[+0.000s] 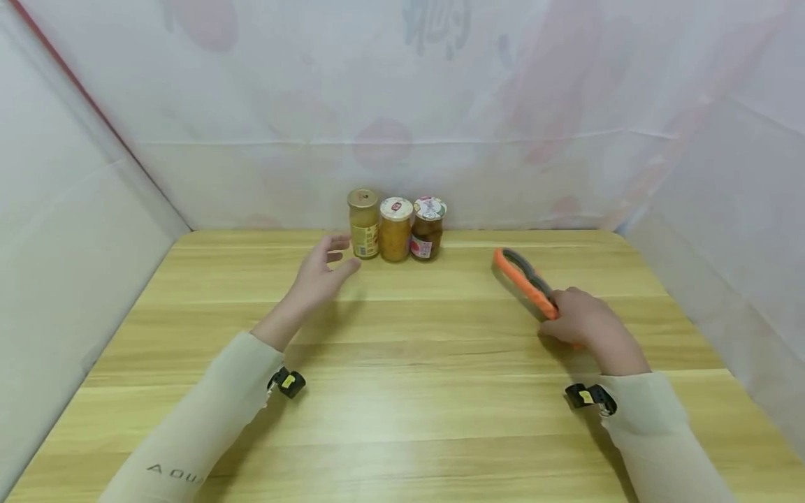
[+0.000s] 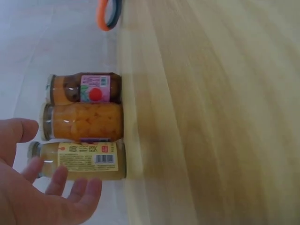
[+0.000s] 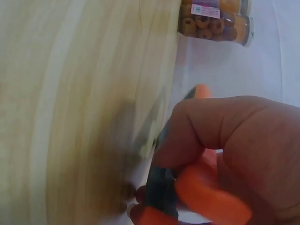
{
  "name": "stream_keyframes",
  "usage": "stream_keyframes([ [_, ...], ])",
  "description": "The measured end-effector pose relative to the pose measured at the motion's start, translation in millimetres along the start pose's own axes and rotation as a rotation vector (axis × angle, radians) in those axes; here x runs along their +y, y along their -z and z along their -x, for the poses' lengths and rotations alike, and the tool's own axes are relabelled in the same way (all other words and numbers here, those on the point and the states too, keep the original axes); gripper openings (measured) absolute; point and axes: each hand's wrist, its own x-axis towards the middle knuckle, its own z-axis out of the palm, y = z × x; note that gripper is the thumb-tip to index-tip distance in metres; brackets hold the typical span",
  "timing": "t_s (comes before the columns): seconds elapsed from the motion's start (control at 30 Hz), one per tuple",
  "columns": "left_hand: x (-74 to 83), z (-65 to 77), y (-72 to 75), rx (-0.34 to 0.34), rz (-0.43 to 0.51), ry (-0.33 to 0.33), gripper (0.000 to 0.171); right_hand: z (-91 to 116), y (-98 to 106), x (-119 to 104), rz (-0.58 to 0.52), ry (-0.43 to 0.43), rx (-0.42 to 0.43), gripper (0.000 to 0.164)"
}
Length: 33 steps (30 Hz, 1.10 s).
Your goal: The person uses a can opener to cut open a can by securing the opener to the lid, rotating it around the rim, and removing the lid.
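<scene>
Three glass jars stand side by side at the table's far edge. The tallest, a pale yellow jar [image 1: 365,234] with a gold lid, is on the left; an orange jar [image 1: 395,239] is in the middle, and a dark brown jar [image 1: 426,234] on the right. My left hand [image 1: 319,274] reaches to the yellow jar, thumb and fingers spread beside it, gripping nothing. In the left wrist view its fingertips overlap that jar's label [image 2: 86,157]. On the right, my right hand [image 1: 585,323] grips an orange and grey jar opener [image 1: 522,277], its loop tilted toward the back.
The wooden table [image 1: 402,391] ends at a pale printed curtain [image 1: 283,126] close behind the jars. White sheets [image 1: 704,230] hang along both sides. Small black cameras [image 1: 289,382] sit at both wrists, below cream sleeves.
</scene>
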Motion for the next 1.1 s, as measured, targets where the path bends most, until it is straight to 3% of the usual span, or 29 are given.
stream_keyframes([
  [0.23,-13.6,-23.9,-6.0,0.004,0.043,0.117,0.073,2,-5,0,0.043,0.101,-0.056,0.025],
  [0.53,-15.2,-46.1,-8.1,0.049,0.092,0.228,0.087,5,-5,-6,0.039,0.124,-0.063,0.025],
  [0.9,-5.1,-72.4,-21.7,0.068,0.074,0.164,0.091,4,-4,-6,0.027,0.145,-0.054,0.027],
  [1.1,-13.2,-86.1,-16.7,0.082,0.111,0.149,0.091,2,-3,-10,0.020,0.185,-0.066,0.026],
])
